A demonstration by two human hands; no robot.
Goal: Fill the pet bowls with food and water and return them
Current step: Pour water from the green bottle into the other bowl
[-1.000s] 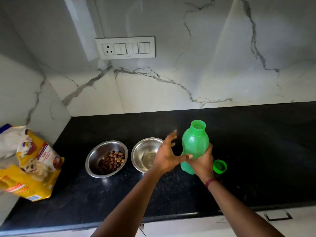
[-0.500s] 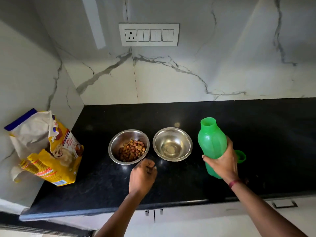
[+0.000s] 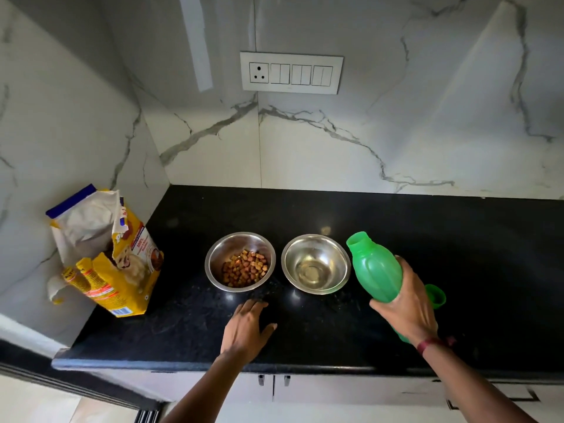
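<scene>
Two steel bowls stand side by side on the black counter [image 3: 457, 239]. The left bowl [image 3: 222, 254] holds brown kibble. The right bowl [image 3: 293, 257] has a little water at its bottom. My right hand [image 3: 409, 306] grips an uncapped green bottle [image 3: 374, 267], tilted with its mouth toward the right bowl's rim. My left hand [image 3: 245, 326] rests flat on the counter in front of the bowls, fingers spread, holding nothing.
The green bottle cap [image 3: 436, 296] lies on the counter behind my right hand. An opened yellow pet food bag [image 3: 116, 270] stands in the left corner against the marble wall. A switch plate [image 3: 291, 73] is on the back wall. Cabinet doors lie below the counter edge.
My left hand let go of the bottle and dropped to the counter in front of the bowls. My right hand tilted the bottle's mouth toward the right bowl.
</scene>
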